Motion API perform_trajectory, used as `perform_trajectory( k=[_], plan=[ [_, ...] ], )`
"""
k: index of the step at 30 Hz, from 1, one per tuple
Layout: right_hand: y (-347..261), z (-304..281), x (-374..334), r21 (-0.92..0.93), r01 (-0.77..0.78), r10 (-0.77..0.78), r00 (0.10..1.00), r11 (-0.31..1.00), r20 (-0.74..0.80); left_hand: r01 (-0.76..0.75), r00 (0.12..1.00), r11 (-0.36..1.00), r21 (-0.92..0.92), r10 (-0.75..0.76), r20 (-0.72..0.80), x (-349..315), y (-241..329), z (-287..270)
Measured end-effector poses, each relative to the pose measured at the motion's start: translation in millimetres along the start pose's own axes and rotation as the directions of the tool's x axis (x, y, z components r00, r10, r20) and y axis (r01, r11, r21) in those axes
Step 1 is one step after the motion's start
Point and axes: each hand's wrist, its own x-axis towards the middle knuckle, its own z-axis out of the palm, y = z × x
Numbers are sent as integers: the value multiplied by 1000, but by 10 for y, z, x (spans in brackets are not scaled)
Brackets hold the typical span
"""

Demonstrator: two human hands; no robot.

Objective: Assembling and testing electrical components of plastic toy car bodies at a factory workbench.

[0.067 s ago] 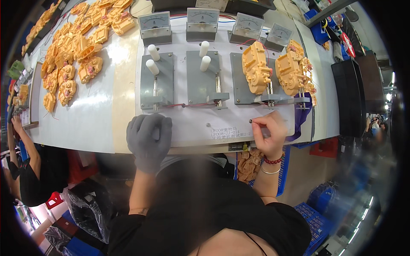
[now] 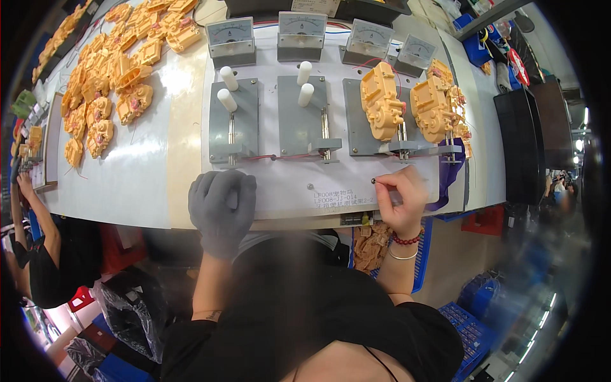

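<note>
My left hand, in a grey glove, is curled closed at the table's front edge, just below the left grey test fixture. Whatever its fingers may hold is hidden. My right hand is bare, with thumb and fingers pinched together. A small dark round piece shows at its fingertips; whether it is gripped or fixed in the white board cannot be made out. Beyond that hand, a yellow plastic gear housing sits on the third fixture, and another yellow housing sits to its right.
Several panel meters stand behind the fixtures. The second fixture carries white pegs. Many yellow housings are heaped at left. A purple strap hangs at right. Below the table is a blue basket. Another person's arm shows far left.
</note>
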Motion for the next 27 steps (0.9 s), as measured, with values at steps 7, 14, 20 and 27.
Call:
perform_trajectory(
  k=[7,14,20,27],
  plan=[
    [-7,6,5,-25,18,-18,1000,1000,8,9,1000,1000,-7,-9,6,-3,-7,-9],
    [-39,50,-24,-104,-33,32,999,994,-11,15,1000,1000,0,-15,8,-21,-16,1],
    [-40,47,-25,-80,-70,68,997,994,-22,14,1000,1000,0,-14,-4,-12,-7,-2],
    [-32,60,-21,-88,-59,57,998,994,-28,7,1000,1000,0,-7,-10,-9,-17,8]
  ],
)
